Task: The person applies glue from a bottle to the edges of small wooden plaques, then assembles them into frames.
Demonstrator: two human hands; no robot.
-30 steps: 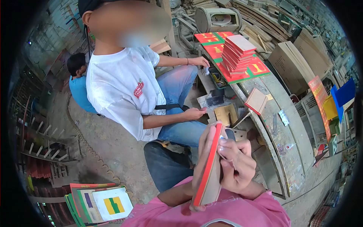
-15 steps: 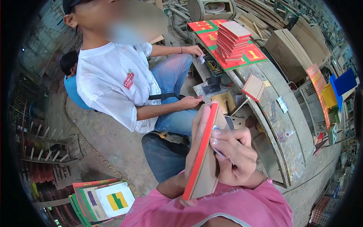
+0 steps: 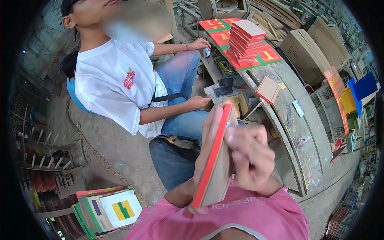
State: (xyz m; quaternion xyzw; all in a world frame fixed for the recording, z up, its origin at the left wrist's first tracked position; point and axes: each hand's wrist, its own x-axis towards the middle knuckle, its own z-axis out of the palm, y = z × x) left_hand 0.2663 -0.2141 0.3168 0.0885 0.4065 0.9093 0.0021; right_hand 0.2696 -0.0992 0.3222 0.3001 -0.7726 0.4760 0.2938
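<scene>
A flat wooden board (image 3: 218, 178) with a red-painted edge is tilted up in front of my chest. My left hand (image 3: 208, 130) is wrapped round it from the left, with its fingers along the far side and part of the hand hidden behind the board. At the bare brown face, my right hand (image 3: 253, 154) is closed, the fingertips close to the upper part of the board. Motion blurs those fingers, and a small pale thing at their tips is too smeared to name.
A co-worker in a white shirt (image 3: 116, 80) sits opposite. On the workbench (image 3: 294, 116) at right are a stack of red-edged boards (image 3: 247, 42), a single similar board (image 3: 268, 90) and a small bottle (image 3: 305, 139). Painted panels (image 3: 108, 210) lean at lower left.
My right hand has shifted slightly right and its fingers have moved on the board's face. The board stays nearly in place. The co-worker's body and lower hand have moved a little left.
</scene>
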